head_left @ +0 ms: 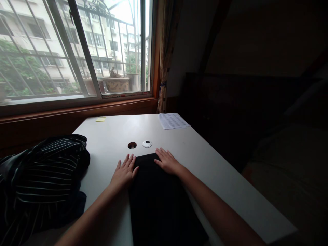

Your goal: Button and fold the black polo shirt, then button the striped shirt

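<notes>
A dark, folded piece of cloth [161, 205], likely a garment though its kind is not clear, lies lengthwise on the white table [215, 171]. My left hand [124, 172] rests at its far left corner, fingers stretched out and partly on the tabletop. At the far right corner, my right hand [167, 161] lies flat on the cloth with its fingers spread. Neither hand grips anything. The near end of the cloth runs out of the bottom of the view.
A heap of black, white-striped clothing [46, 174] covers the table's left side. Beyond the cloth are a round hole [132, 145] and a white round cap [147, 144]. Printed sheets [174, 121] and a yellow sticky note [100, 119] lie at the far edge, below a barred window [107, 51].
</notes>
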Tool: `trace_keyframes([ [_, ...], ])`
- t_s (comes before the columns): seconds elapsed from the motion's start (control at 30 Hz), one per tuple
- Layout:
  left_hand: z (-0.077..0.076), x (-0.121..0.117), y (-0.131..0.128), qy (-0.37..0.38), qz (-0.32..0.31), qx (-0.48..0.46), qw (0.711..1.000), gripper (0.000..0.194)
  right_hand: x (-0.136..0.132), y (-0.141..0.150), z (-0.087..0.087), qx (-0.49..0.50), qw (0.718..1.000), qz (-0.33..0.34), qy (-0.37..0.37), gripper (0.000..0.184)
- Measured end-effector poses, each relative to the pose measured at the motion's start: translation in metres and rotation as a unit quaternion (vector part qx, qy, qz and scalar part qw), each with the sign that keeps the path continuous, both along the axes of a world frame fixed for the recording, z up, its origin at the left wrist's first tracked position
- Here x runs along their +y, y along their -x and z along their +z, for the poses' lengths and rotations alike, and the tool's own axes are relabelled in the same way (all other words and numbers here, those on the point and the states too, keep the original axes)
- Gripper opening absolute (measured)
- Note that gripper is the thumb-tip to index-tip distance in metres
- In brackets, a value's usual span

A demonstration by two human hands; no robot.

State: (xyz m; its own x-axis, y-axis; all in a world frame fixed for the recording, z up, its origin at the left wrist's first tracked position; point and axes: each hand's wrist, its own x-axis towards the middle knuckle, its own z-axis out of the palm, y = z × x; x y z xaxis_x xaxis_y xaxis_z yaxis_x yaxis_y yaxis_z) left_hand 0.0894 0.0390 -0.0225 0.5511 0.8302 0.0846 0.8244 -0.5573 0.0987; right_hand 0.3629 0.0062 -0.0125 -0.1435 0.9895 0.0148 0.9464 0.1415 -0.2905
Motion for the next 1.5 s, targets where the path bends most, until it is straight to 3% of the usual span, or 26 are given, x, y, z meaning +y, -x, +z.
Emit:
trace_keyframes([
  [0.27,-0.003,0.026,0.031,-0.003,0.049,-0.037,0.998,0.051,0.015,-0.043,-0.015,0.039,0.990,-0.094,-0.102,0.049],
  [0.43,-0.006,0.040,0.043,-0.015,0.065,-0.120,0.991,0.045,0.015,-0.051,-0.016,0.088,0.975,-0.102,-0.174,0.038],
  [0.53,-0.009,0.044,0.045,-0.028,0.038,-0.135,0.990,0.046,0.015,-0.052,-0.018,0.110,0.971,-0.095,-0.191,0.030],
  [0.7,-0.011,0.046,0.045,-0.060,-0.034,-0.180,0.981,0.039,0.018,-0.055,-0.024,0.126,0.970,-0.092,-0.187,0.025],
  [0.9,-0.005,0.044,0.046,-0.068,-0.057,-0.186,0.978,0.031,0.024,-0.057,-0.028,0.127,0.972,-0.095,-0.175,0.018],
  [1.2,0.004,0.040,0.039,-0.089,-0.025,-0.186,0.978,0.025,0.042,-0.058,-0.029,0.125,0.975,-0.093,-0.159,0.012],
  [1.5,0.004,0.036,0.041,-0.115,0.024,-0.193,0.974,0.025,0.060,-0.056,-0.027,0.110,0.976,-0.112,-0.153,0.012],
])
